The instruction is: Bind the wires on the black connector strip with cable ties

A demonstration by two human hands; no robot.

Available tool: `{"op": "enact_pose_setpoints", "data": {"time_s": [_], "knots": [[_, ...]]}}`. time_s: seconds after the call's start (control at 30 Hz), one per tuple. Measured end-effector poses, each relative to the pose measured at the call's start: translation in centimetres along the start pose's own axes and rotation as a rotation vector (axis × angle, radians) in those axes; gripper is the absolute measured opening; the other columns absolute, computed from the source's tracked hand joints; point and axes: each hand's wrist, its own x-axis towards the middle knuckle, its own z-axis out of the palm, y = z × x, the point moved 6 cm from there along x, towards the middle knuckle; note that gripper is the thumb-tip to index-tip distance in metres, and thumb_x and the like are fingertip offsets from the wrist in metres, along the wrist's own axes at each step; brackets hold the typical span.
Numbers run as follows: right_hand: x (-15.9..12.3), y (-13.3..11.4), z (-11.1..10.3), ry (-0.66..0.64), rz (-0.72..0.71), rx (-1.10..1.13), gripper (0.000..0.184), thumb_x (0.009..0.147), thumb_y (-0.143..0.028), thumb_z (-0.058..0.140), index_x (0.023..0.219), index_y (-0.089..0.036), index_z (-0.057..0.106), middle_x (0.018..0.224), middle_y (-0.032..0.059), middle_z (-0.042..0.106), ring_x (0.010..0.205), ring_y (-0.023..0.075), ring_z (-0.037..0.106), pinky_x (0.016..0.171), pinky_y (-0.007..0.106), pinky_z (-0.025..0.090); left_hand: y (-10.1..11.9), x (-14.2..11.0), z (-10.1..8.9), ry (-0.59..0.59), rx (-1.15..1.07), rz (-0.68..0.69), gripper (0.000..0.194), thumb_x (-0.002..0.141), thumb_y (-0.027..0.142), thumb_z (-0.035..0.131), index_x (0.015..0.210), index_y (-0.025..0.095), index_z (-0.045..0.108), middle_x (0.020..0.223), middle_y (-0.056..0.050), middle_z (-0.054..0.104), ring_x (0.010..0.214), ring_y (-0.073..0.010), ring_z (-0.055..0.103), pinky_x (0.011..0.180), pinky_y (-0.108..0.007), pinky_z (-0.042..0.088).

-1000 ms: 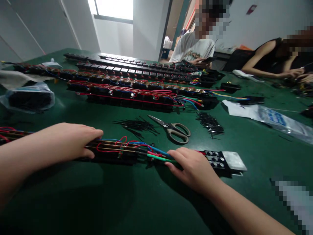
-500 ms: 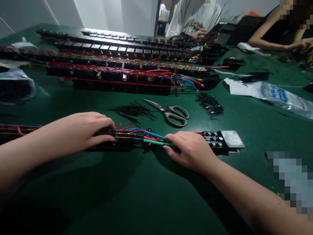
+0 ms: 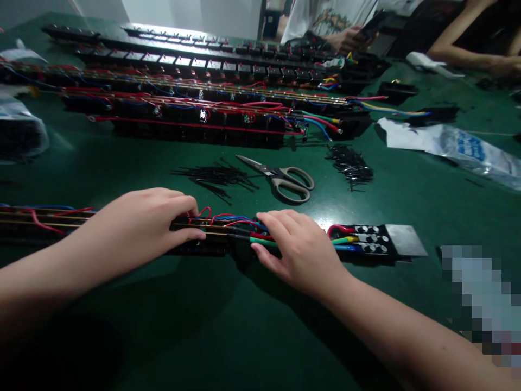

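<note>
A long black power strip assembly with red, blue and green wires lies across the near part of the green table. My left hand lies over its middle, fingers curled down around the strip and wires. My right hand rests on the wire bundle just to the right, fingers pressed together onto the green and red wires. The strip's right end with round contacts and a grey plate sticks out past my right hand.
Scissors lie just beyond my hands, between two heaps of black cable ties. Several wired strips are lined up farther back. Plastic bags lie right and left. Two other people work at the far right.
Both my hands slid along the strip: the left moved right toward the red wire loops, the right moved left, uncovering the strip's right end. The view tilted down.
</note>
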Motion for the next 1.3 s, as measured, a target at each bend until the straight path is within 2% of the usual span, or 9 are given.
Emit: {"op": "enact_pose_setpoints", "data": {"time_s": [0.27, 0.4, 0.5, 0.57, 0.67, 0.87, 1.13, 1.23, 1.3], "knots": [[1.7, -1.5, 0.4, 0.033, 0.148, -0.027, 0.033, 0.096, -0.049, 0.055, 0.098, -0.017, 0.066, 0.091, 0.0091, 0.070, 0.087, 0.0265, 0.058, 0.075, 0.039, 0.038, 0.0, 1.3, 0.0, -0.065, -0.179, -0.095, 0.047, 0.088, 0.067, 0.047, 0.089, 0.026, 0.070, 0.081, -0.004, 0.073, 0.074, -0.0260, 0.067, 0.065, -0.035, 0.044], [2.7, -2.0, 0.9, 0.021, 0.189, 0.005, 0.032, 0.100, -0.047, 0.050, 0.102, -0.018, 0.064, 0.091, 0.0076, 0.068, 0.088, 0.0256, 0.056, 0.071, 0.038, 0.035, -1.5, 2.6, 0.1, 0.037, -0.202, -0.157, 0.043, 0.093, 0.060, 0.046, 0.092, 0.024, 0.071, 0.071, -0.002, 0.070, 0.066, -0.0226, 0.064, 0.061, -0.034, 0.044], [3.0, -2.1, 1.2, -0.002, 0.152, 0.037, 0.031, 0.102, -0.045, 0.049, 0.103, -0.018, 0.064, 0.096, 0.0090, 0.070, 0.091, 0.0260, 0.056, 0.073, 0.037, 0.035, -2.7, 4.2, 0.6, 0.144, -0.159, -0.128, 0.038, 0.093, 0.054, 0.053, 0.103, 0.022, 0.071, 0.097, -0.008, 0.076, 0.086, -0.0251, 0.070, 0.076, -0.035, 0.053], [2.8, -2.1, 1.3, -0.004, 0.123, 0.053, 0.030, 0.102, -0.044, 0.050, 0.104, -0.018, 0.064, 0.100, 0.0095, 0.072, 0.094, 0.0263, 0.057, 0.075, 0.038, 0.037, -3.6, 5.4, 0.8, 0.199, -0.119, -0.094, 0.058, 0.088, 0.060, 0.062, 0.128, 0.018, 0.064, 0.126, -0.014, 0.071, 0.114, -0.0309, 0.066, 0.099, -0.041, 0.053], [2.5, -2.0, 1.2, -0.009, 0.094, 0.068, 0.029, 0.101, -0.042, 0.052, 0.107, -0.017, 0.064, 0.102, 0.0087, 0.073, 0.094, 0.0265, 0.058, 0.076, 0.039, 0.038, -4.5, 6.9, 0.9, 0.219, 0.017, -0.085, 0.084, 0.084, 0.066, 0.066, 0.149, 0.015, 0.050, 0.150, -0.021, 0.054, 0.137, -0.0391, 0.052, 0.113, -0.051, 0.045], [2.2, -1.7, 1.2, -0.024, 0.062, 0.089, 0.031, 0.100, -0.040, 0.054, 0.116, -0.016, 0.064, 0.101, 0.0080, 0.074, 0.090, 0.0262, 0.060, 0.075, 0.040, 0.040, -3.9, 7.9, 0.5, 0.163, 0.126, -0.039, 0.084, 0.086, 0.064, 0.064, 0.155, 0.020, 0.047, 0.156, -0.020, 0.049, 0.139, -0.0450, 0.047, 0.112, -0.062, 0.041], [2.1, -1.6, 0.8, -0.055, 0.020, 0.097, 0.036, 0.099, -0.036, 0.057, 0.126, -0.013, 0.064, 0.103, 0.0086, 0.075, 0.091, 0.0255, 0.062, 0.075, 0.040, 0.043, -1.8, 8.5, -0.5, 0.068, 0.249, 0.061, 0.089, 0.090, 0.059, 0.063, 0.164, 0.019, 0.033, 0.170, -0.018, 0.034, 0.153, -0.0403, 0.035, 0.121, -0.057, 0.033], [3.1, 0.5, -0.1, -0.139, 0.064, 0.063, 0.021, 0.102, -0.034, 0.054, 0.109, -0.021, 0.069, 0.108, 0.0062, 0.075, 0.100, 0.0234, 0.064, 0.085, 0.039, 0.046, -1.3, 9.9, -0.6, -0.009, 0.251, 0.144, 0.095, 0.089, 0.061, 0.064, 0.166, 0.020, 0.026, 0.174, -0.017, 0.024, 0.157, -0.0391, 0.027, 0.124, -0.055, 0.029], [4.2, 3.4, -1.1, -0.118, 0.191, 0.002, 0.023, 0.103, -0.024, 0.050, 0.114, -0.019, 0.069, 0.124, 0.0117, 0.071, 0.114, 0.0266, 0.061, 0.093, 0.041, 0.046, -1.1, 11.2, -0.6, -0.050, 0.236, 0.211, 0.097, 0.086, 0.063, 0.067, 0.166, 0.023, 0.028, 0.174, -0.015, 0.025, 0.158, -0.0376, 0.028, 0.125, -0.053, 0.027]]}}
